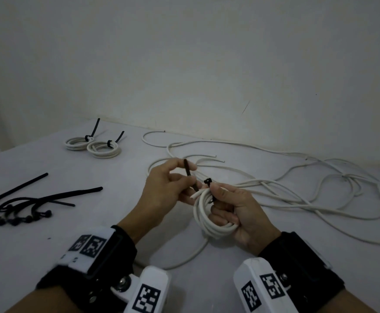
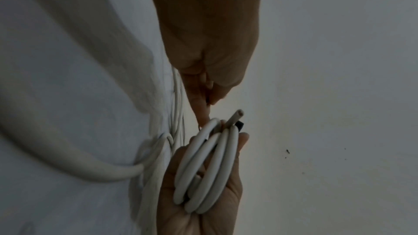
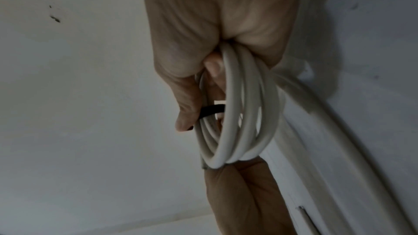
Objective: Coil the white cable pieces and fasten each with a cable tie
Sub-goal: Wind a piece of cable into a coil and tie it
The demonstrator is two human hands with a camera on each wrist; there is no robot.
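Over the middle of the table [image 1: 37, 256], held clear of the surface: a small coil [image 1: 209, 213] of white cable with a black cable tie [image 1: 190, 177] passed around its upper side but not yet closed. Judged as mid-fastening — tail free, square head [image 1: 207, 181] sticking up beside the right thumb. Risks from here: slack in the grip letting the turns spring apart before the tie bites, since the cut cable end [image 1: 194, 195] already pokes out loose toward the left; tail missing the head's slot or going in the wrong way round, so no locking; tie cinched around only some of the turns, leaving one outside the band. Also a chance of dragging the loose white cable [image 1: 297, 199] lying behind and to the right, as one strand trails down from the coil onto the table. Left hand [image 1: 168, 184]: fingers curled, thumb and forefinger pinching the tie's tail, strap standing upright between them. Right hand [image 1: 238, 208]: closed around the coil, fingers hooked through its centre, thumb pressing the tie against the turns near the head. Far left on the table, two finished coils [image 1: 91, 145] touching each other, each tied; nearer, a heap of spare black ties [image 1: 26, 204].
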